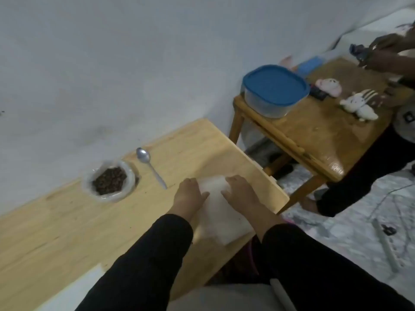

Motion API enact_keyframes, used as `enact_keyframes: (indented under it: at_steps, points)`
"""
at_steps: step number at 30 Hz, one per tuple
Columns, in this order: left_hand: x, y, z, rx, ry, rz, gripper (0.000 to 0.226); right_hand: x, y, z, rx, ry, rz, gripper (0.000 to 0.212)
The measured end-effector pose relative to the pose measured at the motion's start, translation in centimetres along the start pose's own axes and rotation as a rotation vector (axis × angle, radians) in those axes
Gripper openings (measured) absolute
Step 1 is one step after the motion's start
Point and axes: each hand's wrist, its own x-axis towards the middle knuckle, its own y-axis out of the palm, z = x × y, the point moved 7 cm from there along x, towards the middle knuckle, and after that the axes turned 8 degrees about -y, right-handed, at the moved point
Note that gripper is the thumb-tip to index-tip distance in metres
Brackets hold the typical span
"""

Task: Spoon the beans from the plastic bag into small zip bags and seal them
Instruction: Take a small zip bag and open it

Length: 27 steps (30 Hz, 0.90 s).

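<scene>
Both hands, left hand (188, 194) and right hand (241, 194), rest on the zip bags (221, 218), fingers relaxed flat; peel off one bag before reaching for the spoon (149, 164).

Single view, head-worn, wide-angle. The scene is looked down upon from above and behind the hands, facing forward toward a white wall (112, 63). The left hand (188, 194) and right hand (240, 191) are held close, low of centre; the table (67, 232) is seen tilted. A second table (314, 135) is caught farther off, right of the grip.
</scene>
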Motion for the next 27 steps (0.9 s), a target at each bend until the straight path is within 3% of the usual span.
enact_keyframes:
  at_steps: [6, 14, 21, 27]
  points:
    - [-0.2, 0.5, 0.3, -0.051, -0.013, -0.042, 0.052, 0.6, 1.3, -0.7, 0.069, 0.067, 0.008, 0.056]
    - [-0.7, 0.8, 0.8, -0.197, 0.003, -0.114, 0.049, 1.0, 1.5, -1.8, 0.179, 0.208, -0.124, 0.055]
    - [-0.4, 1.0, 1.0, -0.244, 0.002, -0.110, 0.049, 1.2, 0.8, -1.6, 0.255, 0.205, -0.167, 0.046]
    - [0.2, 0.3, 1.4, -0.285, -0.016, -0.090, 0.046, 1.7, -0.9, -0.6, 0.501, 0.149, -0.109, 0.046]
